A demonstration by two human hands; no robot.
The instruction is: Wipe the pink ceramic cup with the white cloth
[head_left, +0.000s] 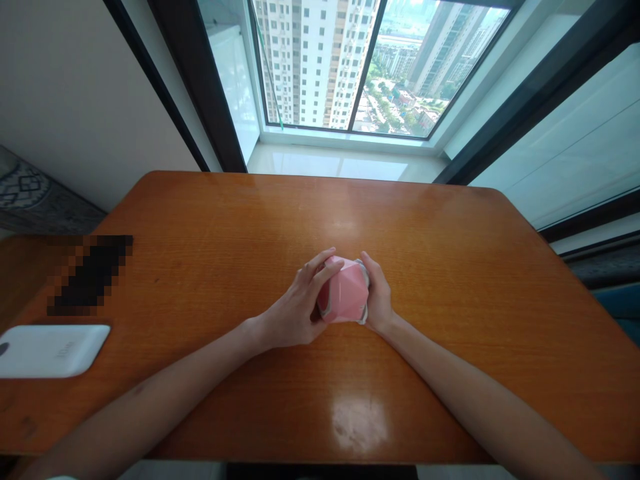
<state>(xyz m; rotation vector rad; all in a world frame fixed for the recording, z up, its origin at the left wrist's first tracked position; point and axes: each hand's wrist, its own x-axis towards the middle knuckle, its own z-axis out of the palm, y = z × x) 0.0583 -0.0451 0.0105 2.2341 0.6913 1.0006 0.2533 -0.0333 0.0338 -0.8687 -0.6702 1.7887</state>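
Head view: glossy pink faceted object with grey edging (pixel 346 293), held between fingers of left hand (pixel 299 305) and right hand (pixel 380 298); grasp complete, handling apparently unfinished.

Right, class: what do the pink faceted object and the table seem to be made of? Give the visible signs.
Pink faceted object: probably plastic with a satin finish, given its crisp flat faces and soft sheen.
Table: wood or wood-look veneer, glossy; it shows fine grain and bright reflections.
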